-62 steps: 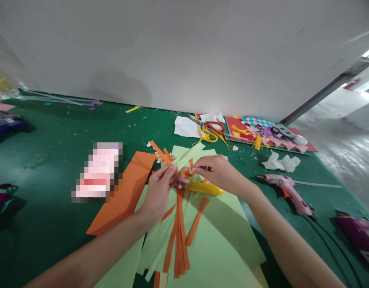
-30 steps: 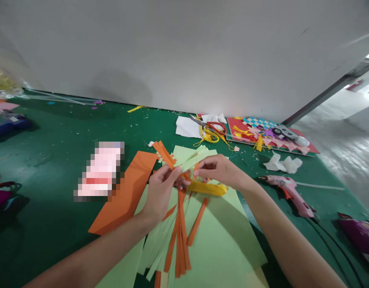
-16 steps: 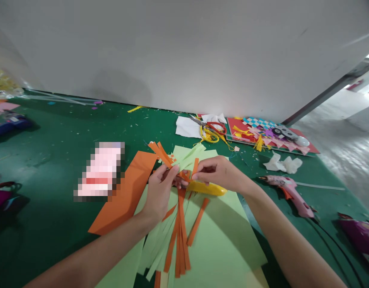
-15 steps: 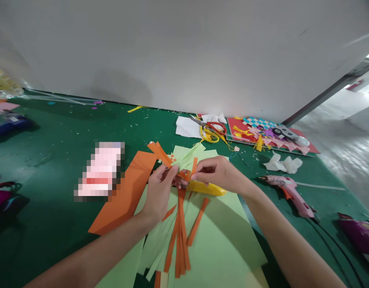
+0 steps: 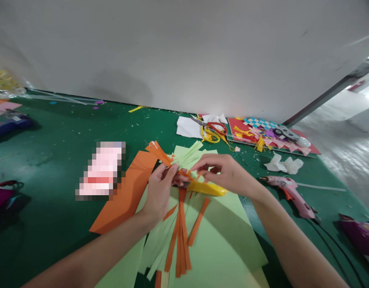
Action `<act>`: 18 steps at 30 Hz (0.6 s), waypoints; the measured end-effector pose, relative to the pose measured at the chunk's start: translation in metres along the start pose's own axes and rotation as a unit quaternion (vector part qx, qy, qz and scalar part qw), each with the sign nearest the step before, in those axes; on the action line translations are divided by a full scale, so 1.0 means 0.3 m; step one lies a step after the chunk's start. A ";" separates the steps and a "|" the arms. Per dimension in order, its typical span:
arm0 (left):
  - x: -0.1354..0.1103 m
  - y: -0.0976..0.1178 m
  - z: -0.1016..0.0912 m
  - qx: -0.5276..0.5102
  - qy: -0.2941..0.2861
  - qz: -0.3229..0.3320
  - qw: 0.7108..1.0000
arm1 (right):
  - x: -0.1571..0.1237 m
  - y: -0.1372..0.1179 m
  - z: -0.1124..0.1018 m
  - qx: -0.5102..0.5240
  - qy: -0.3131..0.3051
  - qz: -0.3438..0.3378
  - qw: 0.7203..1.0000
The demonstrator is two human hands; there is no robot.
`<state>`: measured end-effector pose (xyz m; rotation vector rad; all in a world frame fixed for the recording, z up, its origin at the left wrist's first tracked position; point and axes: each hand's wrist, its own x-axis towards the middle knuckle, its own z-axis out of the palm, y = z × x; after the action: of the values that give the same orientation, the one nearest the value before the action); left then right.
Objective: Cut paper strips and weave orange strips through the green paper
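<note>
My left hand (image 5: 161,186) pinches a partly woven piece of paper strips between thumb and fingers. Orange strips (image 5: 158,152) fan out from it to the upper left, and pale green strips (image 5: 192,154) to the upper right. With fingertips bent together, my right hand (image 5: 219,171) grips the end of an orange paper strip beside the weave; the fingers partly hide it. Under that hand lies a yellow-handled tool (image 5: 207,188) with a ridged edge. Loose orange strips (image 5: 181,240) lie nearer me on pale green sheets (image 5: 226,236), with one short strip (image 5: 199,222) apart.
Left lie an orange sheet (image 5: 124,192) and a blurred-out pink rectangle (image 5: 102,170). A pink glue gun (image 5: 292,194) with a cord rests at right, near crumpled tissue (image 5: 283,163). Behind are scissors (image 5: 213,130) and a red board (image 5: 304,140) of paper scraps, by a grey panel (image 5: 184,56).
The orange strip that stood upright by my right fingertips is now folded down toward the weave. My right fingers have curled lower, while the left hand keeps its hold.
</note>
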<state>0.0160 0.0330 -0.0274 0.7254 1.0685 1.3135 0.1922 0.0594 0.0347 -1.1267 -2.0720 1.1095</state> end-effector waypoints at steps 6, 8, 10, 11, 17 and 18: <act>-0.008 0.001 -0.002 0.021 -0.015 -0.005 1.000 | 0.015 0.045 -0.044 -0.024 0.165 0.129 0.978; -0.008 -0.001 -0.003 0.028 -0.015 -0.003 0.999 | 0.020 0.047 -0.041 -0.028 0.155 0.150 0.976; -0.008 -0.002 -0.003 0.032 -0.017 0.000 0.999 | 0.022 0.046 -0.034 -0.016 0.130 0.150 0.980; -0.008 -0.002 -0.003 0.033 -0.017 0.000 0.999 | 0.022 0.045 -0.030 -0.011 0.123 0.144 0.982; -0.012 0.009 0.004 0.028 -0.025 -0.013 0.999 | 0.016 0.040 -0.032 -0.008 0.117 0.081 0.990; -0.011 0.009 0.005 0.025 -0.023 -0.014 0.999 | 0.014 0.038 -0.035 -0.012 0.113 0.067 0.991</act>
<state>0.0164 0.0305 -0.0236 0.7713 1.0733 1.2436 0.2027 0.0710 0.0309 -1.3544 -1.8615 0.9697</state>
